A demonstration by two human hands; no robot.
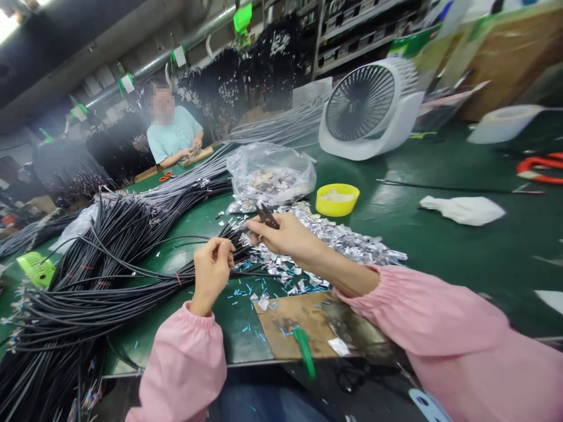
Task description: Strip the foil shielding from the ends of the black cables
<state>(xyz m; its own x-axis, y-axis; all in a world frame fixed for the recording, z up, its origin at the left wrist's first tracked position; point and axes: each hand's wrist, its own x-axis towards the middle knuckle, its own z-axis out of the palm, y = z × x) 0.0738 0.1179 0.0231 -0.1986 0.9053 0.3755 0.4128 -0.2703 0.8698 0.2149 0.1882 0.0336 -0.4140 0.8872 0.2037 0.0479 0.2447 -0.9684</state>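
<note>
My left hand is closed over the black cable bundle, thumb and fingers pinched together. What lies between its fingertips, if anything, is too small to make out. My right hand grips a small dark hand tool with pointed ends sticking up past the thumb. Its exact kind is unclear. Beneath and beside my right hand spreads a heap of silvery foil scraps, with short blue bits scattered in front.
A clear bag of scraps, a yellow dish and a white fan stand beyond my hands. A brown board with a green-handled tool lies at the near edge. Another person sits across, handling something.
</note>
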